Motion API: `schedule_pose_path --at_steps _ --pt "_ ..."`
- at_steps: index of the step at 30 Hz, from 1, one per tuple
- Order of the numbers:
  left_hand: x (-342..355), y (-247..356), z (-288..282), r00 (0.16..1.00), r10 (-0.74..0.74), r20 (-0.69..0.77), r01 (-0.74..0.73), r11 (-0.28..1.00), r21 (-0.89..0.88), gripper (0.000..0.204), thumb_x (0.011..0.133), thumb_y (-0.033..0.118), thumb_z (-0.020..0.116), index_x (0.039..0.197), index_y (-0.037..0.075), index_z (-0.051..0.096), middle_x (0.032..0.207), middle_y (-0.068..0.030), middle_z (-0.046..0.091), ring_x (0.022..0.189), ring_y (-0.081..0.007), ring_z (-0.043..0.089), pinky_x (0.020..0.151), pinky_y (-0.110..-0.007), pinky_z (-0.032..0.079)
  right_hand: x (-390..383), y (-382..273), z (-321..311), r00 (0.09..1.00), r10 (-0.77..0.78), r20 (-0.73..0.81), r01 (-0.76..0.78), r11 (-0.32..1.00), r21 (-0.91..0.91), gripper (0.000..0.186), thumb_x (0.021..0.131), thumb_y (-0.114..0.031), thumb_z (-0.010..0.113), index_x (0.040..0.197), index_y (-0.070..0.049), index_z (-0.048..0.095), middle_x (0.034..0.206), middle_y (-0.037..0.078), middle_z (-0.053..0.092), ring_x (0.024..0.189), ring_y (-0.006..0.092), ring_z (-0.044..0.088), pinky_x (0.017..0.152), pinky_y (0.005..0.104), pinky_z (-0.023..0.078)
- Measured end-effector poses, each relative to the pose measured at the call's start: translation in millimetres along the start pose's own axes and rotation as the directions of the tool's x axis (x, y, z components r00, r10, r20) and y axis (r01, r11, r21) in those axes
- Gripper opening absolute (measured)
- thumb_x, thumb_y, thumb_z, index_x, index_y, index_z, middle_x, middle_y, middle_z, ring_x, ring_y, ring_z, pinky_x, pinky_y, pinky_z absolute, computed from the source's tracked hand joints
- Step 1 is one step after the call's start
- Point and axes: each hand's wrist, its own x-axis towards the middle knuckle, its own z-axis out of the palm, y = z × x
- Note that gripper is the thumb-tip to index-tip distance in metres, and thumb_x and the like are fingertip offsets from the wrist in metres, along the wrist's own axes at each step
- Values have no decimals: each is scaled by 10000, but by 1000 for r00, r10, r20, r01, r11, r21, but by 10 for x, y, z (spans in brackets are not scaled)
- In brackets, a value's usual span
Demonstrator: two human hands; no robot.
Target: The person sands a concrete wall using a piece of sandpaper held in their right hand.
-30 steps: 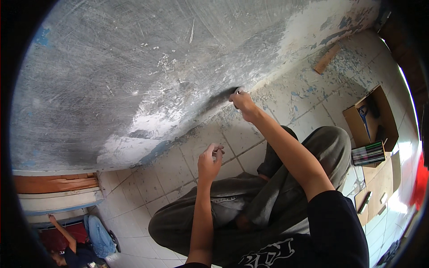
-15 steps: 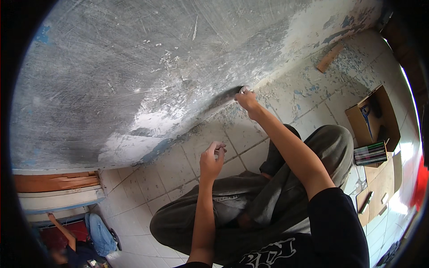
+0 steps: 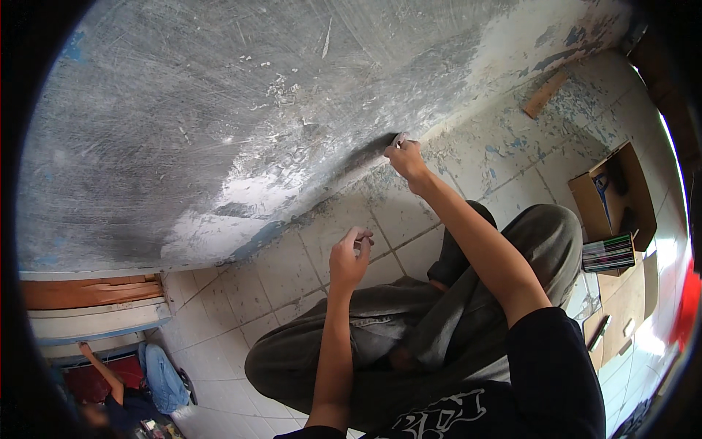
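Note:
At the foot of the scraped grey wall, my right hand is closed around a small whitish thing pressed to the surface. Its kind is mostly hidden by my fingers. The wall there is patchy, with white areas and peeling blue paint. My left hand hovers over my crossed legs and the tiles, loosely curled, a gap between thumb and fingers and nothing visible in it. Whitish dust coats its fingertips.
Paint flakes litter the tiled floor along the wall. A wooden strip lies at the far right. An open cardboard box with tools stands right, beside a striped pack and a marker. Another person sits lower left.
My right hand has shifted very slightly up along the wall's base. The left hand stays curled in nearly the same place. The whole view has tilted a little.

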Motion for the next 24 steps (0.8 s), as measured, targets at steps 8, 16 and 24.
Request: schedule_pose_path --at_steps 8,16,24 --pt "15 -16 20 999 34 -10 -34 999 2 115 832 71 495 891 26 583 779 -101 651 683 -202 642 576 -290 475 215 122 -73 994 79 77 -84 995 59 512 739 -222 487 1149 83 448 1272 267 294 1158 372 342 991 364 301" --pt "2 -3 -1 1000 -2 11 2 1000 -2 129 833 79 505 932 32 572 786 -106 652 706 -220 648 606 -314 476 249 178 -36 998 31 53 -34 998 46 480 738 -216 483 1093 106 463 1247 266 323 1116 345 389 941 369 345" --pt "15 39 -17 1000 -2 -9 2 1000 -10 280 820 108 540 1093 63 498 826 -135 646 734 -262 643 624 -335 469 305 211 -76 998 59 30 -65 970 236 116 739 -104 505 639 -56 471 623 -36 393 587 87 329 550 283 300"
